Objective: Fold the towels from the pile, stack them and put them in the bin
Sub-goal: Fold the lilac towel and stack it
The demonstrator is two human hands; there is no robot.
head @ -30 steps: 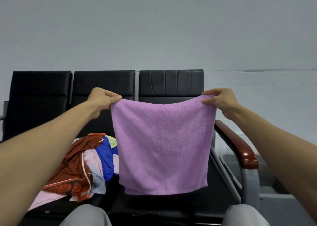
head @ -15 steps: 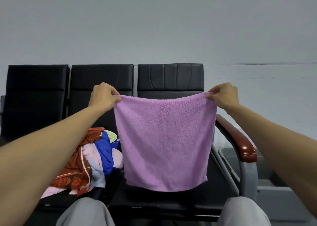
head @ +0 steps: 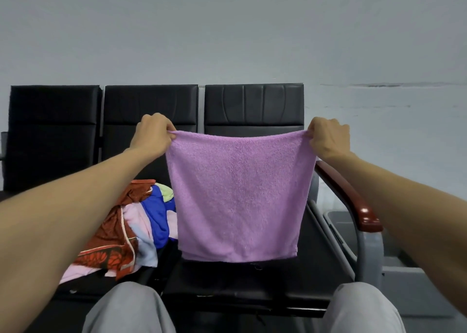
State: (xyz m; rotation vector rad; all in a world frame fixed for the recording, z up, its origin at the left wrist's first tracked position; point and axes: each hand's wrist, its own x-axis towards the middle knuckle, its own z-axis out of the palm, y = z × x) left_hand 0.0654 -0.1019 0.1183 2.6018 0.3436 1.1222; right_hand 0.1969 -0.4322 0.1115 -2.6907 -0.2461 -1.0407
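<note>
The left hand and right hand pinch the purple towel taut; pile at eight o'clock, possibly bin at four

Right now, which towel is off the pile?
The purple towel, held up spread by its top corners between left hand and right hand; the others lie heaped in the pile.

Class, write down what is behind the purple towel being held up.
Behind the purple towel stands a black chair: its backrest shows above the towel, its seat below. The part between is covered, as is the right edge of the pile of towels.
</note>
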